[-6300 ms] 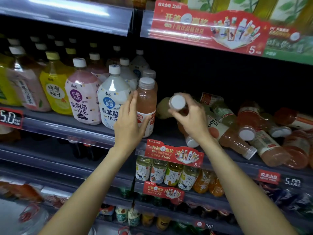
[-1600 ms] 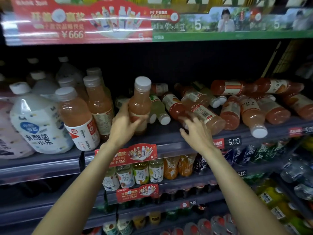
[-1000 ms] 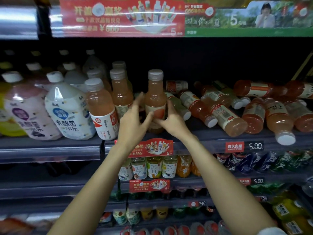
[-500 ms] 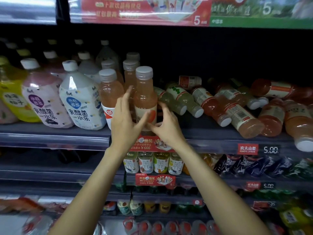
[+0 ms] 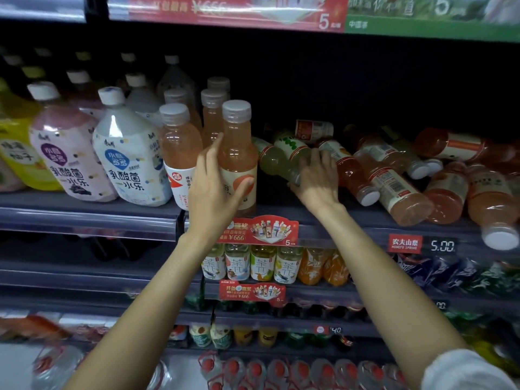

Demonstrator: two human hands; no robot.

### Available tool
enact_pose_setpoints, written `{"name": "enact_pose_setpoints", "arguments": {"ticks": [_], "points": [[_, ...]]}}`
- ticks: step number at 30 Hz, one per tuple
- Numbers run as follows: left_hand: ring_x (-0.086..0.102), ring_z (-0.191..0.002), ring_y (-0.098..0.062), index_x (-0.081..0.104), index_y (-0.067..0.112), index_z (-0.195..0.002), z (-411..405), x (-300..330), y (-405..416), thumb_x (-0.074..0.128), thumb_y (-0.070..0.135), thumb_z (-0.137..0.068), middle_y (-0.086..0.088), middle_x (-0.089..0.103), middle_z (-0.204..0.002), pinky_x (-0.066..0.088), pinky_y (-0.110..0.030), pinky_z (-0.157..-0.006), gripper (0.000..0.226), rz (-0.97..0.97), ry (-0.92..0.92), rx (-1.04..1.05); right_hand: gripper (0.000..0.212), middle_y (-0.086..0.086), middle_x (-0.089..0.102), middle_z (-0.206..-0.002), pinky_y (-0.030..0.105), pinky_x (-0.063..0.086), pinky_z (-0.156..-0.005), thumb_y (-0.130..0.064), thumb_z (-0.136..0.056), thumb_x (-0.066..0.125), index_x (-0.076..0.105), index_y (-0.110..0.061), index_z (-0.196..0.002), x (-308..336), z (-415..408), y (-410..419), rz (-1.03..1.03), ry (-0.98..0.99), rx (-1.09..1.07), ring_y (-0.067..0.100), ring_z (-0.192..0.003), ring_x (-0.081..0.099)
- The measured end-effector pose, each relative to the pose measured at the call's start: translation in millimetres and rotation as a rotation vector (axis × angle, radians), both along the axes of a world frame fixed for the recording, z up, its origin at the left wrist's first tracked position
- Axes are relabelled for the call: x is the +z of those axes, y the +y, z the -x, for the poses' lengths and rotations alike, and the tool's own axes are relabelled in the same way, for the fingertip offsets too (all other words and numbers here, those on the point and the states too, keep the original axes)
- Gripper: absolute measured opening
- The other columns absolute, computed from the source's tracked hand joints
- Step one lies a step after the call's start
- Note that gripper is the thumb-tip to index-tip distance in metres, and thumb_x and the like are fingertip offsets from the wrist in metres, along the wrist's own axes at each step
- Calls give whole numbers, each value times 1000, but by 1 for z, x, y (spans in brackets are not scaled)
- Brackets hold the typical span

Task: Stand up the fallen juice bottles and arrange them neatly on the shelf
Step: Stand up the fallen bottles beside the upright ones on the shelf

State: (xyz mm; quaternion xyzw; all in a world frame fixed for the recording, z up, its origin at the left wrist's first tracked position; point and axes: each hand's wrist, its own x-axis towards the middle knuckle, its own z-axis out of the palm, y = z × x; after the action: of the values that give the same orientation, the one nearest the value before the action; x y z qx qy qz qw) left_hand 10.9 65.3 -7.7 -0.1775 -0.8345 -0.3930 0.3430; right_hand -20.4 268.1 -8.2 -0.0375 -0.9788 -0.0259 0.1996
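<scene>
The left hand [image 5: 216,190] is resting against the front upright peach-coloured juice bottle [image 5: 238,161]: the fingers are lying nearly straight along its left side and the thumb is pressing on the lower label, so the hand is spread around the bottle, steadying it and not clamping it. The bottle is standing at the front edge of the shelf [image 5: 351,220], just right of a second upright juice bottle [image 5: 177,153]; more of the same kind are standing behind the pair in a short column.

The right hand [image 5: 315,181] is reaching to the right and curling its fingers over the neck end of a fallen pale-green bottle [image 5: 277,161], which is lying tilted with its base pointing toward the back left. The grip is looking like a grasp in progress; whether the thumb is closing underneath cannot be told.

Progress, as a judgement: the task is at an early to middle stage. A small group of bottles is standing in order at the left end of this shelf section. Remaining work is considerable: to the right, a pile of fallen orange and pink bottles [image 5: 394,187] is lying in several directions, some stacked on others, and one bottle [image 5: 492,209] is overhanging the shelf edge cap-first. Each is requiring lifting, uprighting and lining up beside the standing group.
</scene>
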Motion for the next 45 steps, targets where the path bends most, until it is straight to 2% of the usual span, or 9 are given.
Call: {"name": "enact_pose_setpoints", "arguments": {"ticks": [3,8,17,20,25,30,35,41,45], "points": [[47,-126,-21,28,11,-147,-1,-3,0,70,37,-87,-10,44,-138,43,-28,-96,78,-14,5,-5,61,15,49,-133,41,30,-103,-39,-81,66,49,-5,-128,-1,-13,1,162,54,35,34,-125,41],[45,-127,-21,27,12,-147,2,-3,1,69,37,-87,-9,43,-139,42,-28,-96,78,-6,5,9,34,12,68,-85,36,51,-66,-28,-72,74,64,-1,-91,22,-47,-8,609,378,96,30,-78,64],[43,-126,-17,28,15,-148,0,-2,3,69,39,-86,-7,44,-139,36,-19,-90,78,-10,-1,28,43,-5,62,-95,25,54,-75,-26,-77,77,56,-9,-110,76,-12,-44,1084,489,279,5,-84,60],[42,-126,-16,27,15,-148,2,-3,3,69,39,-87,-7,44,-139,38,-22,-91,78,-3,4,29,44,0,60,-107,36,52,-84,-31,-81,73,52,-10,-114,76,1,-54,1128,382,241,12,-96,56],[45,-124,-20,28,15,-148,1,-4,3,67,40,-87,-8,45,-137,39,-26,-91,77,1,-1,39,57,1,49,-132,25,43,-89,-29,-86,68,42,-26,-136,41,-27,-42,1006,291,319,13,-114,48],[45,-125,-22,26,17,-149,0,-4,3,67,41,-87,-8,44,-139,41,-30,-93,77,7,-7,40,51,-17,51,-91,7,40,-65,-18,-84,70,44,-14,-128,22,-31,-49,959,309,269,-3,-76,52],[46,-125,-24,25,17,-149,-1,-4,4,66,40,-88,-9,43,-139,43,-35,-93,77,-5,-11,33,39,4,58,-113,23,44,-81,-10,-88,63,45,-12,-123,21,-12,-58,1074,184,315,12,-102,55],[45,-127,-28,27,9,-148,-2,-5,9,65,34,-90,-15,44,-140,32,-17,-92,74,-4,13,46,35,8,55,-129,28,43,-96,-7,-95,49,46,-9,-130,17,0,-55,1025,63,406,16,-120,51],[45,-127,-29,28,5,-148,-2,-8,10,64,32,-92,-16,44,-142,34,-21,-95,72,22,38,75,40,6,50,-137,28,38,-101,-11,-96,48,44,-16,-136,17,-1,-41,919,-66,465,19,-128,45]]}}
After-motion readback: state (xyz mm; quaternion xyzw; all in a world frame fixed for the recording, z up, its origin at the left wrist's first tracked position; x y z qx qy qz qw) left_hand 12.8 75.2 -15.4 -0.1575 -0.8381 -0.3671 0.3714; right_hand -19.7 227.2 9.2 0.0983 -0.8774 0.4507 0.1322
